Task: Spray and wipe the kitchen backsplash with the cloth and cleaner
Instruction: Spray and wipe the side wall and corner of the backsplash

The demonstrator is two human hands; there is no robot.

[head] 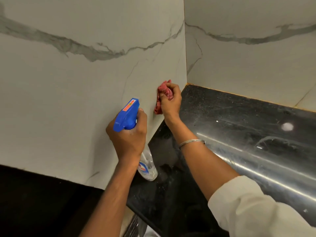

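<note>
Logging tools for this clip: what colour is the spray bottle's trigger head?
Blue trigger head, small red label on it; head view.

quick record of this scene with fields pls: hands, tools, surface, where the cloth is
left hand: grips the spray bottle round its blue trigger head, nozzle toward the wall
right hand: holds the red cloth bunched against the backsplash
backsplash: white marble-look panels meeting at a corner
cloth spot: low on the left panel, near the corner, above the counter
counter: glossy black stone
extra: metal bangle on the right wrist
</note>
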